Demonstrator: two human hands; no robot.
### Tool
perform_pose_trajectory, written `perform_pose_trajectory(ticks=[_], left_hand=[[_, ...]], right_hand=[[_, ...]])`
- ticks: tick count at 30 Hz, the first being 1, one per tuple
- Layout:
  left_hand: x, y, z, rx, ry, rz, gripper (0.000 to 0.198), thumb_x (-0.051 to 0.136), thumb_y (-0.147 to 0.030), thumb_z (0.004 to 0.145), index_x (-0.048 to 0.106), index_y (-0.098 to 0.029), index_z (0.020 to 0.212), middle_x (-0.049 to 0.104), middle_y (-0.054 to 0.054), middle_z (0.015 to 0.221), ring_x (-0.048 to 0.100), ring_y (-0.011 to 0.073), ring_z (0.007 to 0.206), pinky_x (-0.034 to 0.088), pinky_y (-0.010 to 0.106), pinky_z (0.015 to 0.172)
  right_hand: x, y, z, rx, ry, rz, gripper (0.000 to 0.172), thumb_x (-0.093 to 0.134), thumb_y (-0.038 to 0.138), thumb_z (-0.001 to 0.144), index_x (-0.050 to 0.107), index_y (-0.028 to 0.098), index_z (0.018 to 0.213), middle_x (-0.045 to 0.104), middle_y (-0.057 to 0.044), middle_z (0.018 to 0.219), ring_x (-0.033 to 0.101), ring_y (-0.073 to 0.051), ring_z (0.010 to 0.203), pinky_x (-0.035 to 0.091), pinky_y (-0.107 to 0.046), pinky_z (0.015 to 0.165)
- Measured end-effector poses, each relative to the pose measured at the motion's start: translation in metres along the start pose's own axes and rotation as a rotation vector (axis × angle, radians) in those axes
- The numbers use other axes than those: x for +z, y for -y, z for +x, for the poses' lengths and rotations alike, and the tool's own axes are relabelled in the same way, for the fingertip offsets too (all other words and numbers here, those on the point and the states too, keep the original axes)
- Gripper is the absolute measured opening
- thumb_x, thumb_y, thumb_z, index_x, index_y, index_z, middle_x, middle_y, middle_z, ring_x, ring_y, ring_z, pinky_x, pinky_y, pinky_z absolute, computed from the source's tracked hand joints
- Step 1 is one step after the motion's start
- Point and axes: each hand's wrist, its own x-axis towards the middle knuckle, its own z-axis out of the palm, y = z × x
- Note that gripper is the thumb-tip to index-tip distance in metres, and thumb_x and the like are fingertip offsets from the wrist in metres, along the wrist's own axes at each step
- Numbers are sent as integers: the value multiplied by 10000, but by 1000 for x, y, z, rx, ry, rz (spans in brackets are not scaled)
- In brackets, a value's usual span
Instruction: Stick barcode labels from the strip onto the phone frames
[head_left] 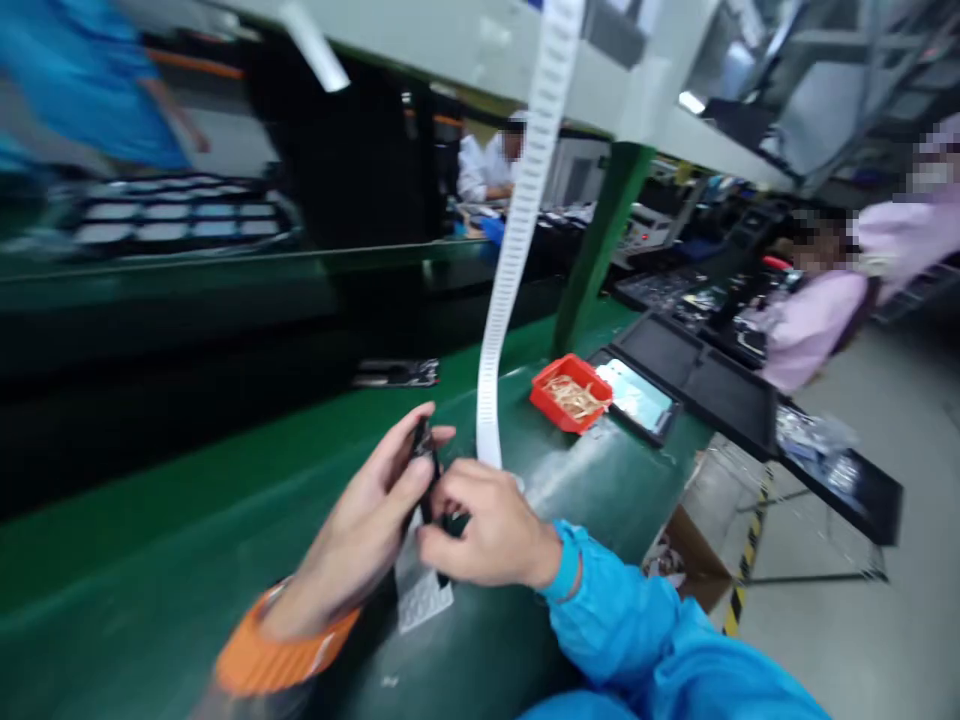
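Observation:
My left hand [367, 525], with an orange band at the wrist, is closed around a slim dark phone part [422, 440], held edge-on above the green bench. My right hand [491, 522], in a blue sleeve, has its fingers curled and pinched against the near side of that part. What sits between the right fingertips is hidden. Below both hands a whitish printed sheet [425, 600] shows; I cannot tell whether it is attached. A long white label strip [506, 300] hangs down to just behind my right hand. Farther back lies another phone frame [397, 373].
A red bin [574, 420] of pale strips stands right of my hands, beside a light-screened device [637, 395] in a black tray. More black trays [731, 395] extend right. A green post [604, 245] rises behind. Co-workers [817, 320] sit at the right and far back.

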Motion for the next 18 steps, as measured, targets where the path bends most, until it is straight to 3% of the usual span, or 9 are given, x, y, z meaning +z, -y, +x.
perform_pose_trajectory(ticks=[4, 8, 11, 13, 15, 16, 18], left_hand=[[-21, -22, 4, -286, 99, 152, 853, 625, -859, 650, 616, -335, 1324, 639, 60, 1341, 601, 356, 1193, 594, 365, 779], [-38, -25, 8, -289, 69, 376, 624, 817, -645, 608, 720, -245, 1077, 733, 65, 1020, 672, 285, 947, 557, 287, 696], [-51, -19, 16, -243, -20, 174, 434, 838, -403, 661, 713, -158, 997, 719, 75, 897, 649, 197, 771, 528, 266, 674], [-69, -21, 39, -122, -240, -59, 316, 753, -241, 727, 684, -145, 1021, 708, 62, 930, 640, 162, 766, 529, 280, 699], [-98, -31, 75, 89, -494, -192, 187, 594, -187, 863, 653, -146, 1036, 695, 57, 1016, 641, 147, 897, 531, 309, 798], [-114, -39, 95, 130, -592, -155, 158, 539, -192, 919, 643, -142, 1026, 690, 54, 1021, 630, 137, 938, 523, 314, 824], [-142, -58, 135, 165, -654, -86, 189, 553, -282, 971, 632, -137, 1063, 675, 45, 1072, 609, 146, 1004, 510, 347, 866]], right_hand=[[4, -11, 5, -181, 217, -317, 151, 601, 306, 788, 487, 237, 718, 595, 5, 733, 578, -171, 721, 509, -274, 696], [4, -8, -1, -360, 334, -400, 133, 584, 339, 872, 634, 217, 888, 669, -32, 842, 612, -216, 785, 531, -331, 661], [-22, -3, -18, -329, 154, -208, 121, 615, 293, 903, 659, 206, 974, 698, -58, 901, 648, -225, 809, 552, -347, 709], [-48, -17, -25, -108, -74, -88, 87, 591, 267, 934, 655, 251, 991, 707, -58, 899, 671, -235, 795, 560, -360, 688], [-66, -42, -19, 87, -300, -78, 42, 622, 320, 920, 662, 320, 930, 694, -48, 821, 664, -252, 694, 543, -372, 578], [-70, -55, -15, 154, -355, -79, 35, 640, 356, 908, 665, 343, 887, 690, -49, 785, 659, -261, 653, 530, -374, 531], [-71, -72, -6, 158, -282, -55, 93, 645, 417, 897, 672, 344, 848, 681, -50, 747, 653, -260, 609, 528, -363, 498]])
